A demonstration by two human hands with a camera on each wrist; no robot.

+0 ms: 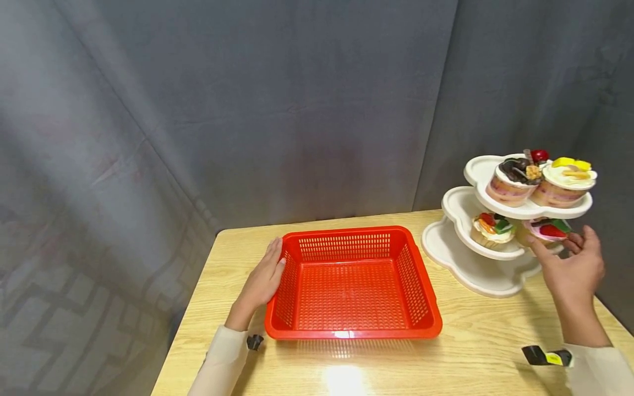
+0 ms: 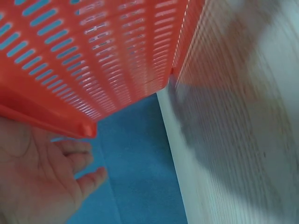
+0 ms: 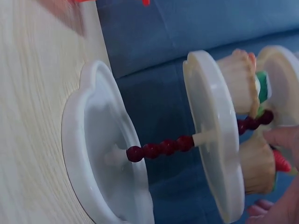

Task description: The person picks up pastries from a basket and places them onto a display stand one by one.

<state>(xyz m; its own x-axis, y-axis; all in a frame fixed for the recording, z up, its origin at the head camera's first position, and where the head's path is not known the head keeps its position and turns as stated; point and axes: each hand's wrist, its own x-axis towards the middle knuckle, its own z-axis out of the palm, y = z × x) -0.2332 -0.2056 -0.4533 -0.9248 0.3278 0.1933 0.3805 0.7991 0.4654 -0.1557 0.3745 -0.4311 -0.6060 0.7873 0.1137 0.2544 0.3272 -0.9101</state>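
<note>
My left hand (image 1: pixel 264 275) rests along the left rim of a red plastic basket (image 1: pixel 421 275), fingers straight. From below, the left wrist view has the palm and loosely bent fingers at the rim's underside. At the right, my right hand (image 1: pixel 574 269) reaches to the middle tier of a white three-tier stand (image 1: pixel 460 264). Its thumb and fingers lie on either side of a cupcake (image 3: pixel 258 163) with pink cream and a strawberry. That cupcake stands on the tier, beside another cupcake (image 1: pixel 490 234) with red and green toppings.
On the top tier sit a chocolate-topped cake cup (image 1: pixel 507 190) and a yellow-topped one (image 1: pixel 564 192). Dark red beaded posts (image 3: pixel 161 147) join the tiers. The light wood table (image 1: pixel 376 368) meets grey curtains (image 1: pixel 317 110) behind.
</note>
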